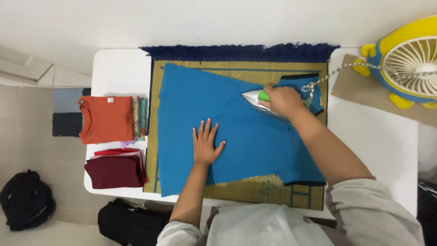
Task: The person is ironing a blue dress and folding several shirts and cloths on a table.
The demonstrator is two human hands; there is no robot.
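Right hand [283, 99] fingers clamped round green handle of iron [255, 97], sole on blue shirt [236, 136]. Left hand [205, 143] flat, fingers apart, pressing shirt centre. Shirt lies on gold mat [255, 189]; bare white table [378, 141] to right. Folded orange [107, 119] and maroon [114, 171] garments at left edge

There is a single view, from a camera worn on the person's head. It looks almost straight down onto the white table [373, 141] from close above, so the table fills most of the frame. Floor shows along the left edge, a wall along the top, and the person's own forearms reach in from below.
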